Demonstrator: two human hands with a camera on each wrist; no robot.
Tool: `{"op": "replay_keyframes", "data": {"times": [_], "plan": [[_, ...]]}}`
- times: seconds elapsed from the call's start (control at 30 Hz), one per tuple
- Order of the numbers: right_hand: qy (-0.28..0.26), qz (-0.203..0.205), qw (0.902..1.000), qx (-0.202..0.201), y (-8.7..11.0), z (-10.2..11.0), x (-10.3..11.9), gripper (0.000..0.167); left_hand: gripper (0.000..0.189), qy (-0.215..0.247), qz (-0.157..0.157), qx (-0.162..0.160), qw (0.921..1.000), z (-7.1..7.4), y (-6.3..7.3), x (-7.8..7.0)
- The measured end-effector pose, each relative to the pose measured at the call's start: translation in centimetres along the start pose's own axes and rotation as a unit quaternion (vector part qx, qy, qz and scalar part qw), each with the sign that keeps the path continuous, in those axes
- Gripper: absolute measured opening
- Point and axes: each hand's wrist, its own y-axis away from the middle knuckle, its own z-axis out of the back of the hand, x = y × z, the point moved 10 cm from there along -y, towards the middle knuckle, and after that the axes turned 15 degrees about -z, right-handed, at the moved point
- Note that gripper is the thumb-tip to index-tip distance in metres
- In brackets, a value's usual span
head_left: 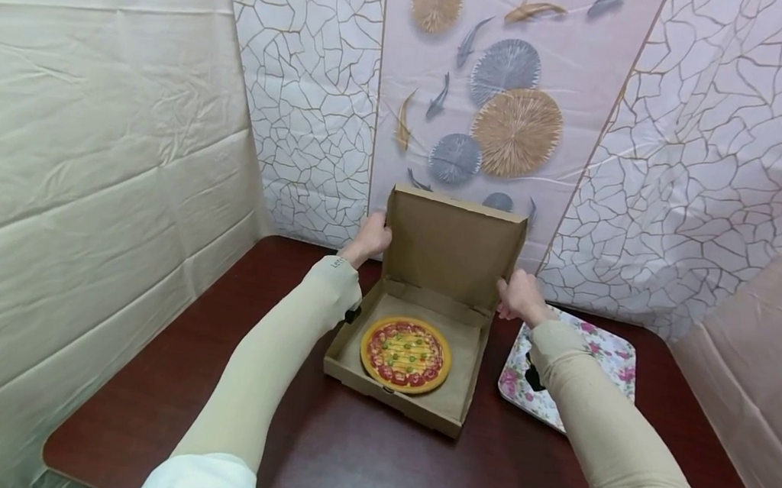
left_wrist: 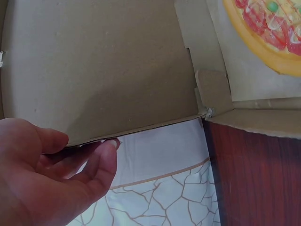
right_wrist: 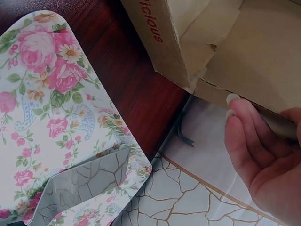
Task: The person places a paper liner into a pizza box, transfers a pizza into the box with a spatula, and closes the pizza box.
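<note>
A cardboard pizza box [head_left: 446, 421] stands with its lid [head_left: 453, 249] raised at the back. Inside its base lies a round pizza [head_left: 406, 355] with red slices, green bits and a yellow crust. My left hand [head_left: 369, 238] pinches the lid's left edge between thumb and fingers, as the left wrist view [left_wrist: 61, 174] shows. On the lid's opposite edge my right hand [head_left: 523, 294] has its grip, fingers [right_wrist: 244, 136] curled at the cardboard. The tip of that thumb is partly cut off in the right wrist view.
A floral tray [head_left: 613, 353] lies right of the box, partly under my right forearm. On it rests a shiny flat metal blade [right_wrist: 84, 183], its handle out of view. The dark red table [head_left: 166, 379] meets a patterned cloth backdrop [head_left: 311, 115] behind.
</note>
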Motion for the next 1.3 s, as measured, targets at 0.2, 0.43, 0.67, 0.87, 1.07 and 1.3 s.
{"op": "replay_keyframes", "data": {"times": [0.2,0.43,0.67,0.87,1.07,1.3], "plan": [[-0.011,0.002,0.9989,0.045,0.3,-0.8,-0.2,0.043,0.035,-0.018,-0.026,0.014,0.9994,0.2,0.2,-0.7],[-0.020,0.000,0.9958,0.090,0.9,-1.4,-0.7,0.049,0.034,-0.015,-0.045,0.056,0.9973,0.0,0.4,-1.2],[-0.017,-0.012,0.9862,0.164,1.7,-1.9,-1.0,0.039,0.039,0.055,-0.021,0.122,0.9908,-0.7,1.1,-0.8],[-0.012,0.008,0.9785,0.206,2.5,-1.7,-0.6,0.040,0.061,0.129,0.005,0.154,0.9796,-0.8,1.6,-0.4],[-0.011,0.019,0.9752,0.220,2.6,-2.4,-0.7,0.043,0.082,0.146,0.003,0.190,0.9708,-1.2,2.4,0.0],[-0.015,0.020,0.9797,0.199,2.4,-2.5,-0.6,0.036,0.075,0.153,-0.004,0.189,0.9699,-1.3,2.6,0.5]]}}
